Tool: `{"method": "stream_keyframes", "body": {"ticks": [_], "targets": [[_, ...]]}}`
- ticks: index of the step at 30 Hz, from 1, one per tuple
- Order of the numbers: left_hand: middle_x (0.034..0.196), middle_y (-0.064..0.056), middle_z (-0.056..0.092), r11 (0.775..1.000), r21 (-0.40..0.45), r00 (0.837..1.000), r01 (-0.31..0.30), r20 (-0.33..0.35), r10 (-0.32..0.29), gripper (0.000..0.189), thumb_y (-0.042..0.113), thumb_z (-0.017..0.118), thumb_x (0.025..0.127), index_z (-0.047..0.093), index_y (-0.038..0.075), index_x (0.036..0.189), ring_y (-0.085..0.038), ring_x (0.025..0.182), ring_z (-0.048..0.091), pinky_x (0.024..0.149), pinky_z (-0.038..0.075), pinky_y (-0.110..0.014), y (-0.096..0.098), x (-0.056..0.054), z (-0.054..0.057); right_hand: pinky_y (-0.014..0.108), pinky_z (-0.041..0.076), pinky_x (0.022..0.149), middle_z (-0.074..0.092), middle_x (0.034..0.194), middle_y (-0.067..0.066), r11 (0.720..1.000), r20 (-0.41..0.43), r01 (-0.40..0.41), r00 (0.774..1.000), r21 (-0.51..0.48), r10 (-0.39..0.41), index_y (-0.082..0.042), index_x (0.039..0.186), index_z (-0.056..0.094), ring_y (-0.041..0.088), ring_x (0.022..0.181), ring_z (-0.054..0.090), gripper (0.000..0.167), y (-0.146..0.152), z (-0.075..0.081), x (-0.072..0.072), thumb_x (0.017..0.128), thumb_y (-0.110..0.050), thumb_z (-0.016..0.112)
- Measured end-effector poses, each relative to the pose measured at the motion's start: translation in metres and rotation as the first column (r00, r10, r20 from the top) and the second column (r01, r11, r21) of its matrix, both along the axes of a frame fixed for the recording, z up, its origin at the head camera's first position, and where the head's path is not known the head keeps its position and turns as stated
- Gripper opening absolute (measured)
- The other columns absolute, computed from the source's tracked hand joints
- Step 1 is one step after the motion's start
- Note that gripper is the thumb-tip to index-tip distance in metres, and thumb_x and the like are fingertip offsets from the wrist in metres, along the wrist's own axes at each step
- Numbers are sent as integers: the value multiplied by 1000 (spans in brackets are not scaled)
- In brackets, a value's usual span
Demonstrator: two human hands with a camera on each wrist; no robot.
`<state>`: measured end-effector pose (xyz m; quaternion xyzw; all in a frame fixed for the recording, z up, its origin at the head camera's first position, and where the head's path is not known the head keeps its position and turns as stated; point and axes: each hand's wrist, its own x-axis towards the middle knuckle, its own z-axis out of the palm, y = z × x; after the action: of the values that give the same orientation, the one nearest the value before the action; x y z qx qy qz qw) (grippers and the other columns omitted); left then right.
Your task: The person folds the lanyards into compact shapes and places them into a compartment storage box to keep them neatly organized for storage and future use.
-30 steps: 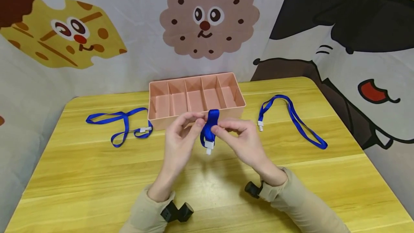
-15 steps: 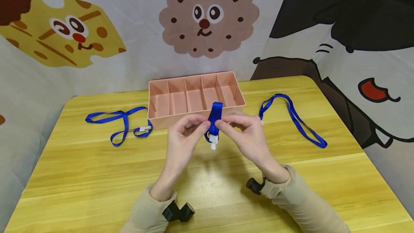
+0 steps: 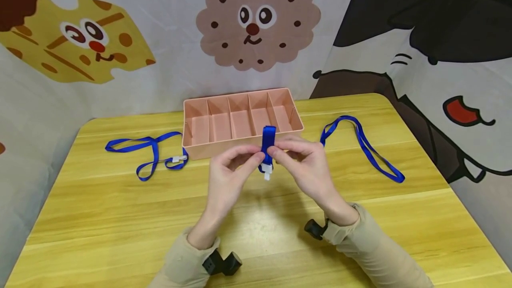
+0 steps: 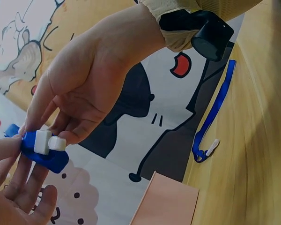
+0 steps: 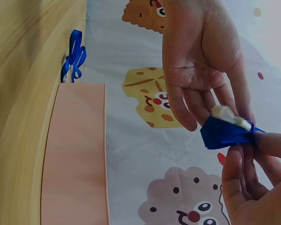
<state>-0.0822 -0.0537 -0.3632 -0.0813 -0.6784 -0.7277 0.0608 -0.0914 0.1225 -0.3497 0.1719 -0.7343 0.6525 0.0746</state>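
A folded blue lanyard (image 3: pixel 269 139) with a white plastic clip (image 3: pixel 267 169) at its lower end is held up in front of the pink box. My left hand (image 3: pixel 230 170) pinches its left edge between thumb and fingers. From the other side, my right hand (image 3: pixel 306 166) pinches it with thumb and index finger. The strap stands up as a flat, layered bundle above the fingertips. In the left wrist view, the white clip (image 4: pixel 43 142) lies against the blue folds. The right wrist view shows the folded strap (image 5: pixel 227 134) between both hands' fingers.
Behind the hands stands a pink box (image 3: pixel 208 149) with several compartments. One loose blue lanyard (image 3: pixel 155 152) lies left of it on the wooden table (image 3: pixel 120 217). Another lanyard (image 3: pixel 366 146) lies to the right. A cartoon-printed cloth (image 3: pixel 172 57) hangs behind the table.
Both hands have raised the folded lanyard slightly and shifted it a little to the right. The bundle now looks narrower and straighter. The two lanyards on the table have stayed put.
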Motion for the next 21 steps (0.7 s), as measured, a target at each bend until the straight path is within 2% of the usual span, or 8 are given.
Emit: {"method": "stream_keyframes", "body": {"ticks": [5, 10, 13, 21], "targets": [[108, -31, 76, 1000, 6, 1000, -14, 24, 14, 18, -4, 74, 92, 73, -11, 108, -3, 85, 73, 82, 62, -21, 2, 0, -1, 18, 61, 73, 75, 96, -21, 1000, -14, -12, 1000, -12, 12, 14, 104, 76, 2, 86, 72, 14, -1, -2, 0, 96, 5, 70], [111, -33, 76, 999, 19, 996, 29, 89, -31, 21, -4, 72, 94, 73, -14, 113, 0, 86, 75, 83, 63, -22, 4, 1, -1, 17, 61, 76, 75, 96, -19, 998, -72, 9, 997, -66, -13, 18, 102, 75, 2, 87, 71, 13, -2, -5, 0, 94, 10, 69], [110, -31, 76, 999, 1, 991, 54, 121, -54, 19, -2, 73, 95, 76, -13, 110, 1, 87, 77, 84, 64, -23, 4, 1, -1, 16, 61, 75, 75, 95, -17, 995, -98, 27, 994, -94, -37, 19, 101, 75, 2, 86, 70, 12, -2, -8, -1, 93, 12, 69], [112, -29, 76, 995, 8, 985, 98, 139, -98, 21, -1, 74, 95, 76, -11, 112, 0, 89, 77, 86, 65, -26, 4, 2, 0, 15, 58, 71, 73, 90, -14, 995, -110, 23, 993, -98, -34, 18, 100, 76, 4, 86, 66, 11, -3, -11, -3, 93, 11, 70]]}}
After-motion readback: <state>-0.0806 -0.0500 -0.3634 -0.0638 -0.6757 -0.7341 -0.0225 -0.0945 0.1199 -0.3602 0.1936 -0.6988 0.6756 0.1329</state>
